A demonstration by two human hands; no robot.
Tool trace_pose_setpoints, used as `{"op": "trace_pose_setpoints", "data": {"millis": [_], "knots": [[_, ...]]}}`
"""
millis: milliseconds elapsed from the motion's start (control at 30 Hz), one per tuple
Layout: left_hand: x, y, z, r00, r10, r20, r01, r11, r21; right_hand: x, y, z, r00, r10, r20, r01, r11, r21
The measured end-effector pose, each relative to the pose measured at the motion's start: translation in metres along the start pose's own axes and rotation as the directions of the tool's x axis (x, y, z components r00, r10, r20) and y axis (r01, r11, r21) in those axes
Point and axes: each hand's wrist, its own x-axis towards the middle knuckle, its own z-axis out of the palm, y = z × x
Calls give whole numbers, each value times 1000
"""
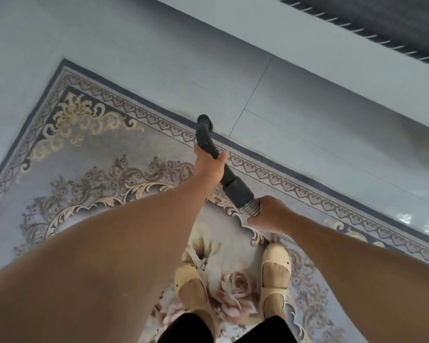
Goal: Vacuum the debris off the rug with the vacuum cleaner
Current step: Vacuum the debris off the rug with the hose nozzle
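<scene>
Pointing away over the rug (89,169), the vacuum wand (209,144) — both hands' grip clenched on it.

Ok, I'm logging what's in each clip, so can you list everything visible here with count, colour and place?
Rug: one, grey-blue with cream and pink floral pattern, covering the lower left, underfoot.
Floor: pale grey tiles, beyond the rug's edge.
Dark strip: one, charcoal, top right corner; too blurred to identify.
Wand: one, black, curved, centre, its tip near the rug's border.
Hose: one, silver ribbed, joined to the wand's lower end.
Shoes: two, cream, standing on the rug.
Left hand: shut around the wand.
Right hand: shut around the hose.
</scene>
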Motion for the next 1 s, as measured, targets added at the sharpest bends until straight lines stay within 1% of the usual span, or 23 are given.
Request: {"op": "trace_pose_setpoints", "data": {"millis": [167, 367, 433, 533, 667, 700, 733, 767, 833, 900, 933, 1000], "knots": [[14, 22, 28, 999, -52, 14, 51, 998, 44, 14, 11, -15, 998, 5, 69, -11, 996, 90], [-8, 27, 59, 998, -57, 24, 53, 989, 136, -2, 39, -20, 996, -13, 90, 7, 998, 64], [-20, 25, 62, 996, -88, -8, 89, 993, 80, -14, 45, -26, 995, -35, 94, 33, 999, 18], [-42, 21, 53, 980, -190, -60, 186, 980, -70, -34, 48, -39, 989, -33, 145, 44, 996, -72], [-79, 16, 27, 949, -292, -116, 247, 921, -302, -60, 41, -57, 977, -85, 193, 115, 981, -154], [-87, 13, 22, 941, -315, -125, 259, 906, -334, -67, 39, -58, 976, -89, 197, 124, 976, -178], [-101, 12, 4, 929, -345, -134, 278, 889, -363, -79, 27, -59, 972, -110, 207, 154, 966, -208], [-105, 12, 4, 926, -356, -129, 290, 886, -363, -83, 29, -58, 974, -88, 209, 134, 967, -215], [-125, 9, -23, 918, -361, -164, 272, 875, -402, -106, 11, -54, 968, -112, 223, 166, 956, -242], [-144, 8, -43, 919, -349, -185, 246, 873, -421, -125, -2, -50, 964, -128, 233, 184, 954, -237], [-162, 4, -64, 913, -357, -198, 245, 867, -434, -140, -15, -43, 955, -165, 245, 223, 946, -233], [-179, 1, -83, 907, -369, -205, 248, 859, -449, -154, -27, -36, 948, -197, 250, 256, 939, -229]]}}
